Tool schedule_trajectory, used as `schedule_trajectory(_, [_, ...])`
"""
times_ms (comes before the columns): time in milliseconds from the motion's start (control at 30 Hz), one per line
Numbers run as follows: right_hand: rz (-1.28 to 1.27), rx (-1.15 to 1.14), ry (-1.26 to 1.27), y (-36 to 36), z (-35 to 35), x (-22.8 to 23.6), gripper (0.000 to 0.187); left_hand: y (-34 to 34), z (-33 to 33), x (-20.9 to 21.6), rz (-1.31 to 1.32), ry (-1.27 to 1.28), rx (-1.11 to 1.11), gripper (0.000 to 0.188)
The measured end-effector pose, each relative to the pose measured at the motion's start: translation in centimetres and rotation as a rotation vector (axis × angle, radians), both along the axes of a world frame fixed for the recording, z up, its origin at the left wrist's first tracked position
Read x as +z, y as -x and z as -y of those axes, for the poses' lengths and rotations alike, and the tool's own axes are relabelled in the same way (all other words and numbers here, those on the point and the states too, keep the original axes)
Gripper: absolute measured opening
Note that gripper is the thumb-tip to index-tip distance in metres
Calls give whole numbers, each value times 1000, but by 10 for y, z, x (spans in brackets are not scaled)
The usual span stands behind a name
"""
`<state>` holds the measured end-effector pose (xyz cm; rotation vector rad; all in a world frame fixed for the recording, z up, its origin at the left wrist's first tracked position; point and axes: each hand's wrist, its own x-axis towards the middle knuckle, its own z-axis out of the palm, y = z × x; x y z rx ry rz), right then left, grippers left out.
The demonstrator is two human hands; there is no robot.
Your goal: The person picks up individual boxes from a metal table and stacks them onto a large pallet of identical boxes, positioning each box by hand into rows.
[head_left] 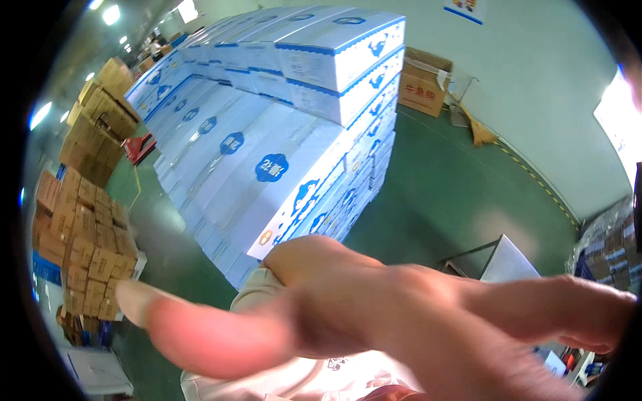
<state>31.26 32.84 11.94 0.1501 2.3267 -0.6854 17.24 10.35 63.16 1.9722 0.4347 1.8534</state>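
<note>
Head view: your hand (374,307) fills the lower middle, blurred and close to the lens; whether it is left or right cannot be told. Thumb and fingers stand apart with nothing visible between them, but the fingers run toward the right rim, so any hold there cannot be confirmed. The stack of blue-and-white cartons (234,174) stands on the green floor (455,194) beyond the hand. The hand overlaps the stack's near corner in view; contact is not established.

Risks, as judged. Your hand masks that corner, so a misjudged reach could dent the carton there. The stack steps up toward its far side; if those upper cartons are unsecured, a push could slide them over the edge. With the hand this near the lens, a bump could shift the camera. The broom (478,130), near the brown carton (423,90) by the wall (521,87), could catch your foot if you pass carelessly.
</note>
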Motion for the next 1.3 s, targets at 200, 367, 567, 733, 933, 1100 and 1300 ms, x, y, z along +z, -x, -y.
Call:
schedule_trajectory(200, [3, 46, 0, 8, -1, -4, 46, -5, 16, 3, 3, -12, 71, 74])
schedule_trajectory(367, [16, -25, -11, -2, -9, -1, 45, -2, 5, 0, -6, -7, 19, 75])
schedule_trajectory(567, [-3, 65, -28, 15, 1, 12, 43, -19, 33, 2, -18, -28, 98, 75])
schedule_trajectory(733, [15, -58, -32, -10, -14, -6, 43, 1, 19, 5, 2, -39, 6, 75])
schedule_trajectory(933, [13, -73, -54, -14, -6, -4, 42, 27, 28, -4, 69, -3, 53, 76])
schedule_trajectory(1100, [51, -279, -63, -28, -21, 1, 42, 65, -30, -93, 384, 404, 634, 67])
schedule_trajectory(1300, [-60, -561, 13, -39, -51, 17, 40, 55, -78, -322, -72, 1406, 852, 42])
